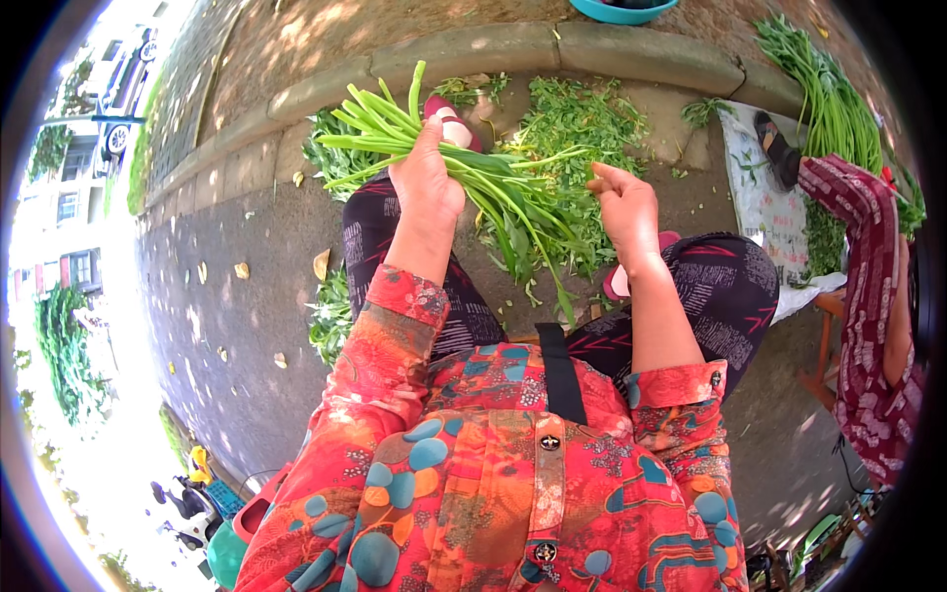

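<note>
My left hand (429,180) is wrapped round a bunch of water spinach (503,185), long green stems with narrow leaves. Its thick stem ends fan out to the upper left, and the leafy ends droop to the right between my knees. Just right of the bunch is my right hand (631,209), apart from the stems, with its fingers curled in toward the thumb. Whatever may be between those fingertips is too small to make out. Beneath and beyond the bunch, a pile of loose green leaves (582,123) covers the ground by my shoes.
More greens (330,321) lie beside my left leg. A stone curb (473,49) runs across the far side, with a blue basin (623,10) beyond it. At right, another person's patterned trouser leg (863,237) is near a white sheet (764,187) and a large stem bundle (838,109).
</note>
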Demonstrator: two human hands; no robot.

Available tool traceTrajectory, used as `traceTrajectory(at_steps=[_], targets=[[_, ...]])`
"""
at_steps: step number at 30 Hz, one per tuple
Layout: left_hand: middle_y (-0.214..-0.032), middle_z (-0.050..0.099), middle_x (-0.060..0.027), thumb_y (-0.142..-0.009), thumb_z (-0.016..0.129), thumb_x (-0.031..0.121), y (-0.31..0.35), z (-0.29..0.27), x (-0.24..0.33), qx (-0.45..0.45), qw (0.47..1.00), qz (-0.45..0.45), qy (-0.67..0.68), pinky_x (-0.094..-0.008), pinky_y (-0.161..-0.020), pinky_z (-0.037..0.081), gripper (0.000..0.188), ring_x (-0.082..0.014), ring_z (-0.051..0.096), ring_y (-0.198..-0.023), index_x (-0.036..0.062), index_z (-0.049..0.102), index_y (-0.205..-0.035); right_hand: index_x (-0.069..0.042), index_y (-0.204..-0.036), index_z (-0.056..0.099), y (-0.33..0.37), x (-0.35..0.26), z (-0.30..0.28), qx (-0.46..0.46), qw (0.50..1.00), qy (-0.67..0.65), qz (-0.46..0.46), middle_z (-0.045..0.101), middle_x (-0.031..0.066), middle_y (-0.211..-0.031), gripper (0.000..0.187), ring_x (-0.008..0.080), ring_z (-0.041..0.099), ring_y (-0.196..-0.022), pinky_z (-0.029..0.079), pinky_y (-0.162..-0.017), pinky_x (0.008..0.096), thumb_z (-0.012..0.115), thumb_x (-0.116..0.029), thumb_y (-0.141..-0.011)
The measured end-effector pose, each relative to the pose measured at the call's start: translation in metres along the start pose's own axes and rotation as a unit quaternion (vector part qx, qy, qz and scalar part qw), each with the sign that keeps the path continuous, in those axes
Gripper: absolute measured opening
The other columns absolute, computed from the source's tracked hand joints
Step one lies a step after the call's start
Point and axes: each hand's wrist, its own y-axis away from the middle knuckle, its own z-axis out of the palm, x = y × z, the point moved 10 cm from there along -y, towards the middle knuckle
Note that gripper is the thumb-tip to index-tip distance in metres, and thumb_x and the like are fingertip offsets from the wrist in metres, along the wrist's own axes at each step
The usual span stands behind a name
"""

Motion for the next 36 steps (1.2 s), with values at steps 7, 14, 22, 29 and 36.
traceTrajectory(at_steps=[7, 14, 22, 29, 36], targets=[[-0.073, 0.054, -0.0052, -0.082, 0.064, -0.002, 0.011, 0.006, 0.000, -0.003, 1.000, -0.012, -0.006, -0.0322, -0.057, 0.049, 0.012, -0.0182, 0.054, -0.062, 0.0043, 0.055, -0.088, -0.005, -0.098, 0.068, 0.018, -0.062, 0.010, -0.022, 0.981, 0.019, -0.190, 0.066, 0.0130, -0.095, 0.020, 0.0273, 0.061, -0.091, 0.047, -0.084, 0.0348, 0.062, -0.007, -0.079], [-0.076, 0.054, -0.0035, -0.082, 0.063, -0.003, 0.014, 0.011, -0.005, -0.031, 0.999, -0.014, 0.005, -0.0293, -0.058, 0.048, 0.013, -0.0151, 0.053, -0.063, 0.0042, 0.056, -0.089, -0.005, -0.094, 0.067, 0.031, -0.078, 0.027, -0.075, 0.973, 0.017, -0.216, 0.065, 0.0107, -0.088, 0.016, 0.0238, 0.062, -0.082, 0.049, -0.074, 0.0320, 0.065, -0.008, -0.079], [-0.076, 0.054, -0.0033, -0.083, 0.063, -0.003, 0.016, 0.012, -0.007, -0.033, 0.999, -0.024, 0.002, -0.0289, -0.058, 0.048, 0.011, -0.0148, 0.053, -0.064, 0.0039, 0.056, -0.089, -0.002, -0.099, 0.065, 0.036, -0.080, 0.036, -0.116, 0.966, -0.006, -0.230, 0.064, 0.0089, -0.087, 0.021, 0.0171, 0.062, -0.077, 0.049, -0.071, 0.0272, 0.055, 0.002, -0.081], [-0.075, 0.054, -0.0033, -0.083, 0.063, -0.002, 0.013, 0.010, -0.007, -0.026, 0.999, -0.020, -0.006, -0.0288, -0.057, 0.048, 0.011, -0.0152, 0.053, -0.062, 0.0037, 0.057, -0.089, -0.002, -0.092, 0.065, 0.033, -0.070, 0.034, -0.094, 0.974, 0.002, -0.208, 0.065, 0.0112, -0.083, 0.013, 0.0229, 0.063, -0.073, 0.049, -0.068, 0.0307, 0.060, -0.006, -0.081], [-0.074, 0.054, -0.0037, -0.081, 0.065, -0.002, 0.014, 0.015, -0.008, -0.080, 0.997, -0.014, -0.008, -0.0308, -0.057, 0.048, 0.014, -0.0163, 0.054, -0.062, 0.0037, 0.057, -0.090, -0.003, -0.080, 0.062, 0.031, -0.066, 0.037, -0.107, 0.978, 0.037, -0.176, 0.063, 0.0111, -0.077, 0.005, 0.0286, 0.061, -0.071, 0.049, -0.065, 0.0353, 0.060, -0.006, -0.078]])
